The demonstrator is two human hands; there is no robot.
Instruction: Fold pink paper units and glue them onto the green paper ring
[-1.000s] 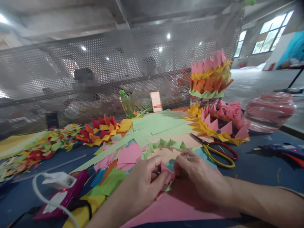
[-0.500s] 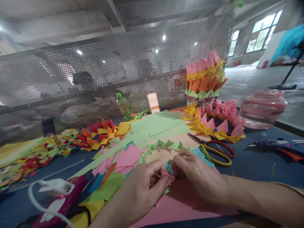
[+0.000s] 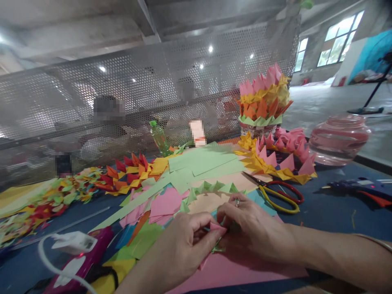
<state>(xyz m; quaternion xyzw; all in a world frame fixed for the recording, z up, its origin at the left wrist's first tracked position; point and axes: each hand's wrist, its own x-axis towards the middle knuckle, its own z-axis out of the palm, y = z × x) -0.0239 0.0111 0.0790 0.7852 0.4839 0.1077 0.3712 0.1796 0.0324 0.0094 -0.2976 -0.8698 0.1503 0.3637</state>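
Note:
My left hand (image 3: 191,241) is closed, pinching a small folded pink paper piece (image 3: 218,228) between thumb and fingers. Against its pointed end, my right hand (image 3: 245,220) has its fingers curled inward; whatever they grip is hidden behind them. A green paper strip with folded points (image 3: 211,187) curves just beyond both hands, and a bit of green shows under the pink piece. Beneath the hands lies a large pink paper sheet (image 3: 245,273). Cut pink paper pieces (image 3: 165,204) lie beyond my left hand.
Scissors (image 3: 261,183) with red and yellow handles lie beyond my right hand, near a glue gun (image 3: 358,187) and a clear jar (image 3: 339,141). A purple power strip (image 3: 79,265) with a white charger is at left. Light green sheets (image 3: 208,157) and a tiered paper-petal piece (image 3: 265,98) stand farther back.
My right hand's fingers have shifted slightly left over the pink piece. The piece has tilted a little in my left hand's pinch, and more green shows beneath it.

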